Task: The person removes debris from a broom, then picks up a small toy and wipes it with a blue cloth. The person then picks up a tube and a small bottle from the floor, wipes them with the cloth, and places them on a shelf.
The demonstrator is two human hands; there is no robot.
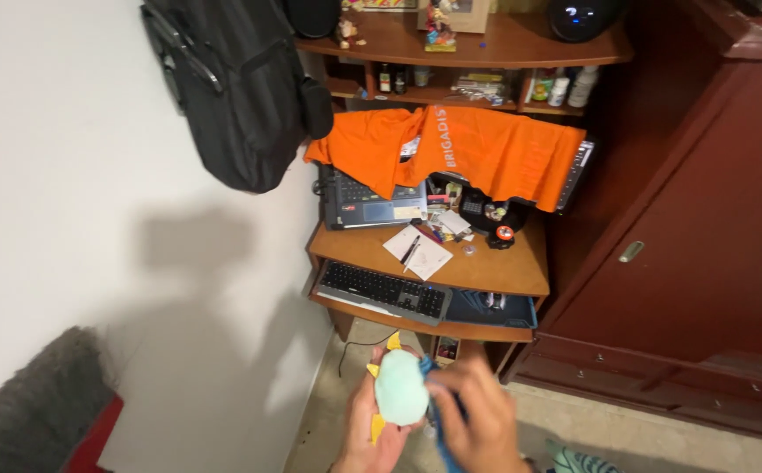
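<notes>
**Plush toy held in both hands**

Hands first: the left hand [368, 429] cups a pale green plush toy [400, 387] from below, fingers closed round it so it faces up; the right hand [477, 412] pinches something blue beside it. Beyond stands the worktop [486, 271], keyboard [383, 292] along its front edge, orange shirt [468, 149] draped above

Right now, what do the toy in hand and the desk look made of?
Toy: soft plush fabric, matte pale mint with yellow points, fuzzy outline; held by left hand, right hand beside it. Desk: wood or wood-look laminate, reddish-brown, slight sheen; which one is unclear.
</notes>
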